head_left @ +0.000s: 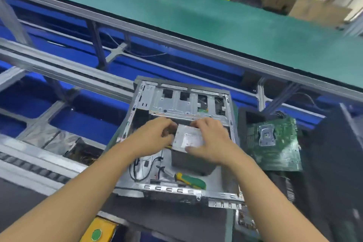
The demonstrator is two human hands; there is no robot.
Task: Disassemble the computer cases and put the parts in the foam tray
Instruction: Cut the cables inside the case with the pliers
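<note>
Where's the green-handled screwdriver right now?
In the head view, the screwdriver lies inside the open computer case, along its near rim right of centre, just below the grey metal box.

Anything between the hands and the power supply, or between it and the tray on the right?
Nothing at the hands: left hand and right hand already hold the power supply. Toward the dark tray with the motherboard, the case's right wall stands in the way, so it likely must lift over that.
</note>
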